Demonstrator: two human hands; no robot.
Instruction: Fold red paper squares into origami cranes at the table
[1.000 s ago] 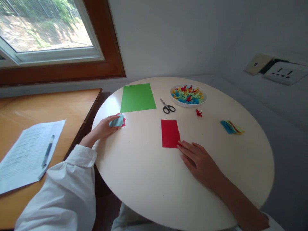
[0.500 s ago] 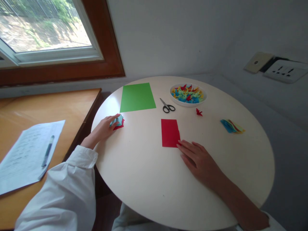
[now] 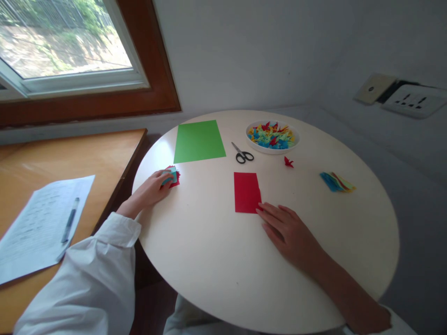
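Observation:
At the table's left side, my left hand (image 3: 152, 188) has its fingers curled over a small stack of paper squares (image 3: 171, 175), light blue on top of red, and grips it against the tabletop. A red sheet of paper (image 3: 246, 192) lies flat near the middle of the table. My right hand (image 3: 284, 232) rests beside its lower right corner, fingers stretched out and fingertips touching that corner. Beyond the red sheet lie scissors (image 3: 242, 153) with black handles. To their right sits a small red folded paper crane (image 3: 288, 162).
A green square sheet (image 3: 199, 141) lies at the back left. The white oval dish (image 3: 268, 150) holds many coloured paper cranes. Fanned coloured papers (image 3: 337, 182) lie at the right. On the wooden desk (image 3: 104, 144) are written sheets (image 3: 38, 223) and a pen (image 3: 71, 218).
The fingers of my left hand have curled in more over the small paper stack. My right hand and the red sheet have stayed in place.

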